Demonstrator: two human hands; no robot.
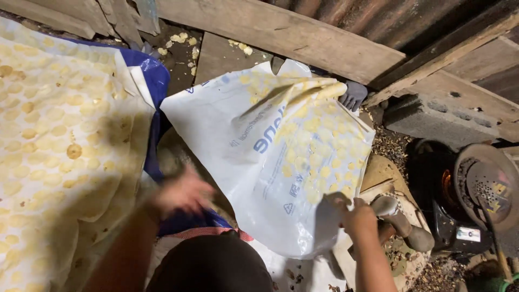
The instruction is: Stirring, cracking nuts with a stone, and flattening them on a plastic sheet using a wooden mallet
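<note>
Near the bottom edge, the person's own body and dark clothing cover part of the ground, and both forearms are cut off there. Motion blur smears the left hand (pixel 183 193) so much that its fingers cannot be told apart; whether they are released or clenched cannot be made out. It hangs over the gap between the two sheets, beside a strip of blue tarp (pixel 157 81), with the forearm reaching up from the lower left.

At lower right, the right hand (pixel 358 216) is clenched on the lower edge of a white plastic sheet (pixel 232 135), fingers pinching a fold of it, wrist bent inward. That sheet is lifted and curled over on itself, so its upper right part hides whatever lies beneath; pale yellow round discs (pixel 313 146) cling to its surface (some blur into one another). Printing on it is partly folded out of view.

Filling the left side, a second sheet (pixel 59 146) carries rows of the same discs and runs off the frame. At the right edge, a dark stove (pixel 443 216) with a round pan (pixel 484 184) is partly cut off, and a wooden plank (pixel 292 35) crosses above.
</note>
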